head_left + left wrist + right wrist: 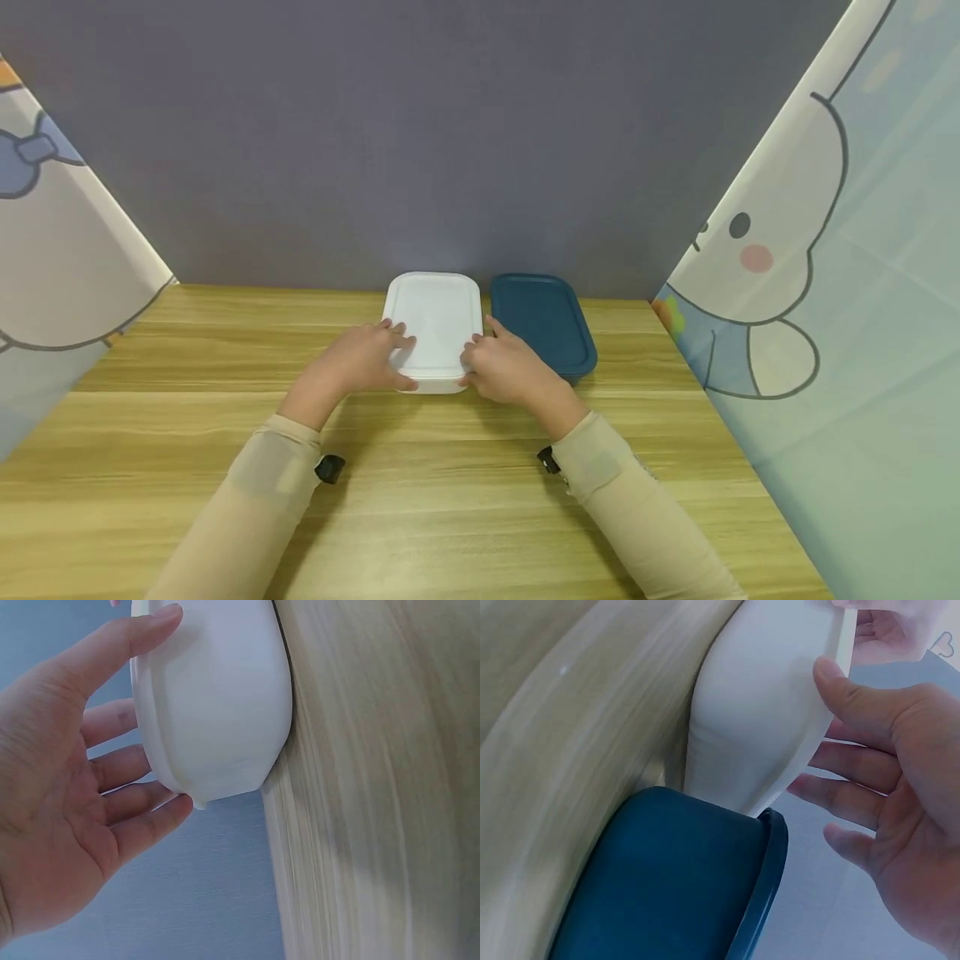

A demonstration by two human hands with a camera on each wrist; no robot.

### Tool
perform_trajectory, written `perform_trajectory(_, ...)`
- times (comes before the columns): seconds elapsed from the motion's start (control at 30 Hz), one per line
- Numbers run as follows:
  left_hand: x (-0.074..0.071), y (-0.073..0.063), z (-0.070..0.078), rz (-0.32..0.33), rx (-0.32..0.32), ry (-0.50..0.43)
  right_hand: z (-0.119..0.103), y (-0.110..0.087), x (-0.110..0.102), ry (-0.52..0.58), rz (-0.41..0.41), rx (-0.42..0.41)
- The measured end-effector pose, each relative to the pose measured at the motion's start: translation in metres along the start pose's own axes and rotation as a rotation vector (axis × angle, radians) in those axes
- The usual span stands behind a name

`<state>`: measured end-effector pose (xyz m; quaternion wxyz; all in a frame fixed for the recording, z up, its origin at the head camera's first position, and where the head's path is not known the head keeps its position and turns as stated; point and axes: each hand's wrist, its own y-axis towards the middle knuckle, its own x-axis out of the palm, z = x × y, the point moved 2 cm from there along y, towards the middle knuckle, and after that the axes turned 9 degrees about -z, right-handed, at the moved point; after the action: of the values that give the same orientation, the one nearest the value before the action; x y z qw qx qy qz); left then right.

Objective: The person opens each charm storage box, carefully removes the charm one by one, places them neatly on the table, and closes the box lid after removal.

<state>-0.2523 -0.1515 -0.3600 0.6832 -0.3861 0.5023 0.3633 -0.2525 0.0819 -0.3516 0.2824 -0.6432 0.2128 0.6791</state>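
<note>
A white lidded food container [437, 312] stands on the wooden table against the grey back panel, its lid [150, 712] seated on top. My left hand [360, 358] grips its front left corner, thumb at the front rim and fingers along the lid's left edge. At the front right corner my right hand [517, 368] holds the rim, thumb in front and some fingers over the lid. In the right wrist view the little finger sticks out free of the container. Right beside it is a dark blue lidded container [667, 877], close to my right hand.
The wooden table [435, 500] runs up to a grey panel [420, 142] behind both containers. Cartoon-printed sheets [862, 333] flank the table on both sides. A small black device [330, 468] is strapped at each wrist.
</note>
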Motion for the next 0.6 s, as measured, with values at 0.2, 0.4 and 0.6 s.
perform_trajectory(0.2, 0.002, 0.002, 0.000, 0.014, 0.017, -0.049, 0.003, -0.006, 0.003, -0.047, 0.079, -0.030)
perform_trajectory(0.4, 0.005, -0.001, -0.001, 0.065, 0.044, -0.172, 0.006, -0.011, 0.004, -0.032, 0.136, -0.036)
perform_trajectory(0.6, 0.004, -0.006, -0.002, 0.089, 0.064, -0.234, 0.010, -0.017, 0.006, 0.048, 0.184, -0.008)
